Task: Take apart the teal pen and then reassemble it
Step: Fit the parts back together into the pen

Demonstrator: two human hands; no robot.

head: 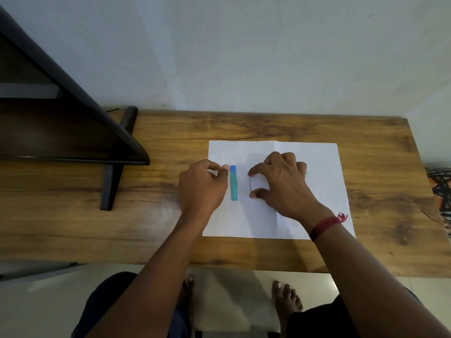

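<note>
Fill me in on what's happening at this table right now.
A person stands at a wooden table and works over a white sheet of paper. A teal pen piece lies on the paper between the hands. The left hand is beside it, fingers curled, not clearly gripping it. The right hand pinches at a thin dark rod, probably the refill, between thumb and forefinger. The pen looks apart at this point, not yet put back together.
</note>
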